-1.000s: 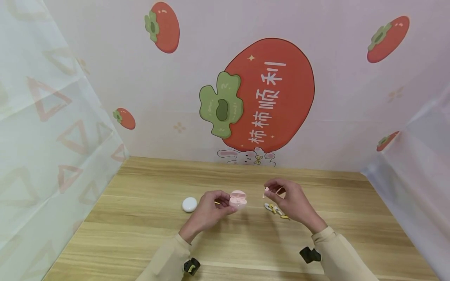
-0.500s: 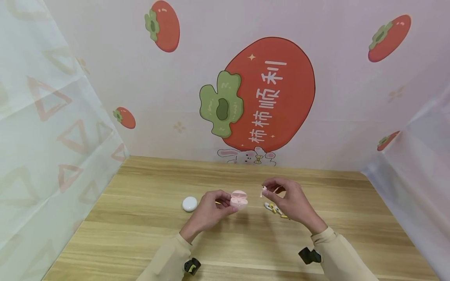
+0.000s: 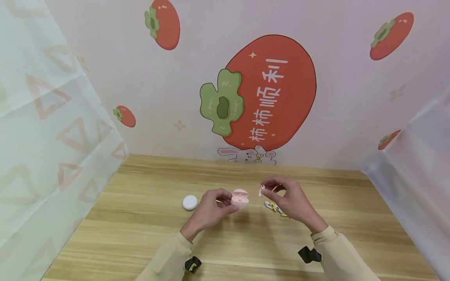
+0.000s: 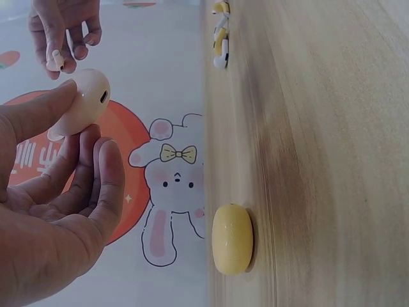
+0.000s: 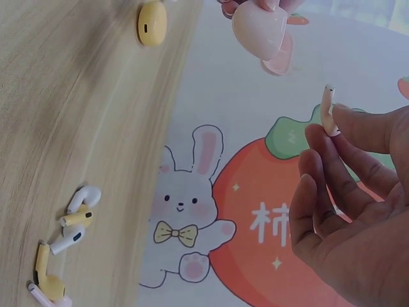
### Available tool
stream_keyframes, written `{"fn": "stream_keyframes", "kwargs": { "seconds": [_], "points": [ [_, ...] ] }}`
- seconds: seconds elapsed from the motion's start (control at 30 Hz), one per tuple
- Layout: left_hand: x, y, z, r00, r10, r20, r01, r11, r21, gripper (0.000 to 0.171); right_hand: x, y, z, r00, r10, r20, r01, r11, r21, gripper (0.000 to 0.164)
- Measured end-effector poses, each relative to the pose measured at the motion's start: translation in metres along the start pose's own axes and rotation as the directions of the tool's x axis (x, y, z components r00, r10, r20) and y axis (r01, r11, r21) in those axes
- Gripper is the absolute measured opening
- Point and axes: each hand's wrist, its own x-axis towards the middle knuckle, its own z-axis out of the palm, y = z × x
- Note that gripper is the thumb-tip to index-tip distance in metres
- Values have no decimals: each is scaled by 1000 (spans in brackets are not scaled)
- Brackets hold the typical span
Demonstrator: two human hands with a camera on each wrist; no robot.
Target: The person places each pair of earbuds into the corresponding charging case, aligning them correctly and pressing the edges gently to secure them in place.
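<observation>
My left hand grips a pink earbud case with its lid raised toward the back. A charging port shows on the case's underside in the left wrist view. Between thumb and fingertips, my right hand pinches a pale pink earbud, its stem pointing away from the palm. The earbud is held up a short way right of the case, apart from it. Below the right hand, several loose earbuds, white, yellow and one pinkish, lie in a line on the wooden table.
A round white case lies on the table left of the left hand. A yellow case, mostly hidden behind the left hand in the head view, rests on the table too. Patterned sheets rise at the back and both sides.
My right hand has moved slightly left, bringing the earbud closer to the case and turning its stem more upright. The left hand and case have shifted only a little to the right.
</observation>
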Motion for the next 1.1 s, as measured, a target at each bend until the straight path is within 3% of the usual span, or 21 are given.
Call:
{"fn": "stream_keyframes", "kwargs": {
  "seconds": [0.47,0.77,1.1],
  "points": [
    [0,4,0,1000,13,-13,-13,1000,-4,23,0,-2,-1,1000,15,8,-15,1000,24,15],
    [-2,6,0,1000,-11,-4,11,1000,-3,21,0,-2,0,1000,16,12,-17,998,55,13],
    [-2,8,0,1000,21,-10,-21,999,-24,25,-1,-5,0,1000,-1,18,-1,997,75,12]
  ]
}}
